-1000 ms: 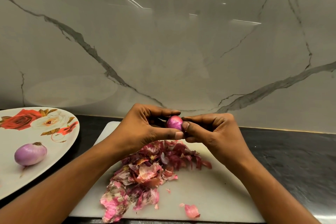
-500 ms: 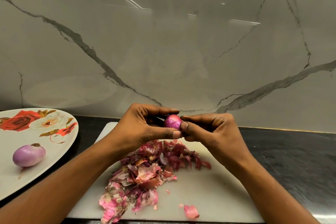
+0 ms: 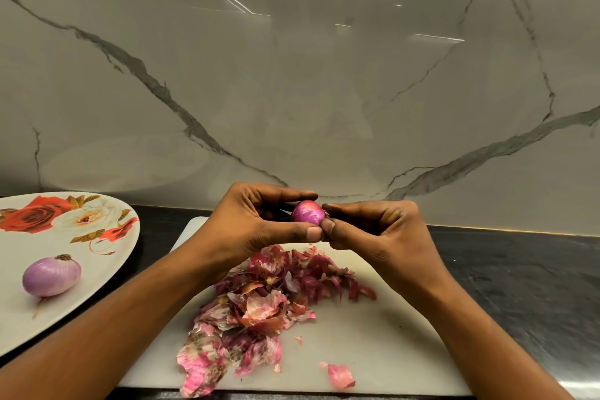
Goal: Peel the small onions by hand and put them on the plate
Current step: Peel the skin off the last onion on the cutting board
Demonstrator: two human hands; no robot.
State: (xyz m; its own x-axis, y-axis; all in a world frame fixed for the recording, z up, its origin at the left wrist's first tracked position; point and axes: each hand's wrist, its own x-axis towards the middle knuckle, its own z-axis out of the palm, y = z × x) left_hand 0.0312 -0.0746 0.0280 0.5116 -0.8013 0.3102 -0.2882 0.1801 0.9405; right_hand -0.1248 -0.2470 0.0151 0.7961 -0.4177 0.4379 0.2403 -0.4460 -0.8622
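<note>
Still no real change: you hold the small glossy magenta onion point(image 3: 308, 213) above the white plastic cutting board point(image 3: 389, 334), as a second ago.
Your left hand point(image 3: 259, 221) grips it from nine o'clock. Your right hand point(image 3: 373, 230) pinches its three o'clock end, so peeling seems unfinished. One pale purple peeled onion point(image 3: 51, 276) lies on the rose-patterned white plate point(image 3: 107, 256) at nine o'clock.

Plate point(image 3: 97, 269) cut off at left edge — held onion point(image 3: 308, 213) seemingly half hidden by fingers point(image 3: 292, 196).
</note>
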